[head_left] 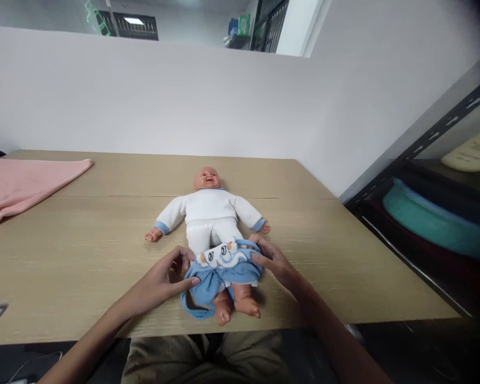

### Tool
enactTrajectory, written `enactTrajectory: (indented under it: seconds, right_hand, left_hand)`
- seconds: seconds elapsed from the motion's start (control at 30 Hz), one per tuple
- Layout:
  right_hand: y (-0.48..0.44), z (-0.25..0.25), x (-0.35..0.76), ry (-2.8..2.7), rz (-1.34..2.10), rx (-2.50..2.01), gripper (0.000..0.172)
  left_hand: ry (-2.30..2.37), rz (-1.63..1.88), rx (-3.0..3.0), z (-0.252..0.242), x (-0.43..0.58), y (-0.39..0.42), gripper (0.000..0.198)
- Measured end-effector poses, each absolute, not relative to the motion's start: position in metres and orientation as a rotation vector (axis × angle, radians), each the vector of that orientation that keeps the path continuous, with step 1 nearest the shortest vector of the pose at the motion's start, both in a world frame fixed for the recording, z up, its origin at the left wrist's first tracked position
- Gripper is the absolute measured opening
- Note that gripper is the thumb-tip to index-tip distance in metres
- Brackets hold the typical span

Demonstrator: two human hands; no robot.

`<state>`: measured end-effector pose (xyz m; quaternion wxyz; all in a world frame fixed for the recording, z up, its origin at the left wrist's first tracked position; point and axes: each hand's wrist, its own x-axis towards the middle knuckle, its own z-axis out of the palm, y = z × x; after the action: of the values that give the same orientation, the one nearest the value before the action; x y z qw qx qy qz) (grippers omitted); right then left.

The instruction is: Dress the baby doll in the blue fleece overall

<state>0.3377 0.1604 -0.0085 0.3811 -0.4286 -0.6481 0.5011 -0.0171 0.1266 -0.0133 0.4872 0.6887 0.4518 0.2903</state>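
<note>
A baby doll point(213, 205) lies on its back on the table, head away from me, in a white top with blue cuffs and white leggings. Blue terry overalls point(208, 290) with an animal-face bib and loop straps are bunched round its lower legs. Both bare feet stick out below the cloth. My left hand point(172, 277) grips the overalls' left edge between thumb and fingers. At the opposite edge, by the upper strap, my right hand point(270, 256) pinches the same cloth.
A pink cloth point(28, 184) lies at the table's left. To the right is a dark metal rack point(420, 133) holding a teal item point(436, 218) and a cream bottle point(472, 152). A white wall point(164, 101) with a window stands behind the wooden table point(88, 256).
</note>
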Motion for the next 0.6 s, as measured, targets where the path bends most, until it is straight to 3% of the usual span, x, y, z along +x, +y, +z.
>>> enactTrajectory:
  seconds: [0.47, 0.6]
  right_hand:
    - [0.181, -0.012, 0.341, -1.776, 1.313, -1.028, 0.048]
    - [0.185, -0.006, 0.342, -1.914, 1.078, -1.006, 0.034]
  left_hand:
    - [1.052, 0.792, 1.587, -0.033, -0.003, 0.110, 0.047]
    - [1.184, 0.911, 1.779, -0.030, -0.002, 0.109, 0.035]
